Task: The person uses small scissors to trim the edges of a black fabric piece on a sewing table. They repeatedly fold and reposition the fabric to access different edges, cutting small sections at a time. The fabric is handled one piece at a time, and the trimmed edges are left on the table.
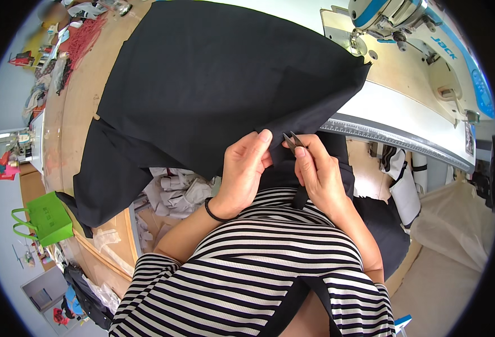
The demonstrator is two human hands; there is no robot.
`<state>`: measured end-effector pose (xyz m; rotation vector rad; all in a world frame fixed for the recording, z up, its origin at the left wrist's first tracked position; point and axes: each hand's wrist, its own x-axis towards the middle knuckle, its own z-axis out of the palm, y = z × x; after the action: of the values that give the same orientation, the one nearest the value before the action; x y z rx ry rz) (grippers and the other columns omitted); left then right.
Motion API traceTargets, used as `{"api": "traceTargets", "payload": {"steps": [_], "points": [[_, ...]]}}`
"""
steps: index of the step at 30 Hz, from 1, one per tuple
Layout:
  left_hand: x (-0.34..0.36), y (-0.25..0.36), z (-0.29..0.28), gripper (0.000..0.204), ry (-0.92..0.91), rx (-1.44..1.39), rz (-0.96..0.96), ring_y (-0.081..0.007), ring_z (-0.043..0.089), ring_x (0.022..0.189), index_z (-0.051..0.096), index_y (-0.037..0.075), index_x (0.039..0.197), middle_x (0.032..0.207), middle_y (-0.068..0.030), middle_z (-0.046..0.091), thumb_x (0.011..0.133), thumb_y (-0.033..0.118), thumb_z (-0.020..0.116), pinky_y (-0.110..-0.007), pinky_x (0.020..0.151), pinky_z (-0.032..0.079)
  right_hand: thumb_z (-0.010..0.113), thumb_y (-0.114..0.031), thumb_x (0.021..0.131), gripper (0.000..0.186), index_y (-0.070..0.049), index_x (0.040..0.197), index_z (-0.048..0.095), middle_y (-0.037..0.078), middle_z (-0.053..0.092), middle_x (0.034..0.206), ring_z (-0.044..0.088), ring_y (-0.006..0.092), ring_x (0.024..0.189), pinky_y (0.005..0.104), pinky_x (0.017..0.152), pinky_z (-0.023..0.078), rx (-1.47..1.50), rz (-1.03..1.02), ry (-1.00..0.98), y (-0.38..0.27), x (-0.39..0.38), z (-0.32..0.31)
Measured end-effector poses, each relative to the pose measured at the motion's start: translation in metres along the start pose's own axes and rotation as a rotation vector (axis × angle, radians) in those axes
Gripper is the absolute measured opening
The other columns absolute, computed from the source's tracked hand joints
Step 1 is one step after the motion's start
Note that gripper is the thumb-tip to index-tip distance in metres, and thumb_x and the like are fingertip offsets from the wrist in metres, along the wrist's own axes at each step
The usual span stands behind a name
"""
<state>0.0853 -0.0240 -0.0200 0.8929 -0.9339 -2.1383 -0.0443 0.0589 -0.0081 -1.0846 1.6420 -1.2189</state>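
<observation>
A large piece of black fabric (pixel 202 78) spreads over the worktable and hangs down at the front edge toward my lap. My left hand (pixel 243 174) is closed on its near edge, thumb uppermost, with the other fingers folded partly out of sight behind. In my right hand (pixel 323 177) is a small pair of dark thread snips (pixel 293 140). Their two pointed blades stand slightly apart, directed up and left, close to the fabric a little right of my left thumb. The snips' lower end is hidden inside my right hand.
A white and blue sewing machine (pixel 393 19) stands at the far right. Along the table's front edge runs a ruler strip (pixel 393 135). Crumpled pale cloth (pixel 177 194) lies below the table on the left. A green bag (pixel 48 218) and red cords (pixel 87 48) are farther left.
</observation>
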Motion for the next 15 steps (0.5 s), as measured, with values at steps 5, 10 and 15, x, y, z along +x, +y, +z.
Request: {"api": "traceTargets", "payload": {"steps": [5,10,15], "points": [[0.003,0.007,0.014,0.033,0.078,-0.01,-0.073,-0.0024,0.041,0.059,0.047,0.01,0.062,0.065,0.0059,0.043,0.092,0.019,0.053,-0.021,0.057,0.039,0.038,-0.015,0.097,0.02,0.001,0.104,0.049,-0.001,0.039,0.051,0.035,0.0056,0.043,0.0195,0.042,0.029,0.549,-0.188,0.138,0.029,0.001,0.008],[0.0,0.001,0.009,0.029,0.059,-0.033,-0.053,-0.0033,0.049,0.064,0.05,0.009,0.064,0.068,0.005,0.048,0.092,0.017,0.053,-0.021,0.061,0.043,0.064,-0.016,0.084,0.033,-0.002,0.107,0.046,-0.007,0.037,0.059,0.032,0.0008,0.051,0.0161,0.048,0.028,0.409,-0.056,0.29,0.021,0.003,-0.004],[0.0,0.0,0.002,0.032,-0.013,0.052,-0.043,-0.002,0.047,0.063,0.048,0.009,0.062,0.065,0.0051,0.046,0.092,0.017,0.053,-0.021,0.065,0.046,0.075,-0.018,0.074,0.032,-0.004,0.093,0.052,-0.005,0.04,0.057,0.033,0.0018,0.051,0.0176,0.048,0.03,0.139,-0.019,0.228,0.016,0.01,-0.001]]}}
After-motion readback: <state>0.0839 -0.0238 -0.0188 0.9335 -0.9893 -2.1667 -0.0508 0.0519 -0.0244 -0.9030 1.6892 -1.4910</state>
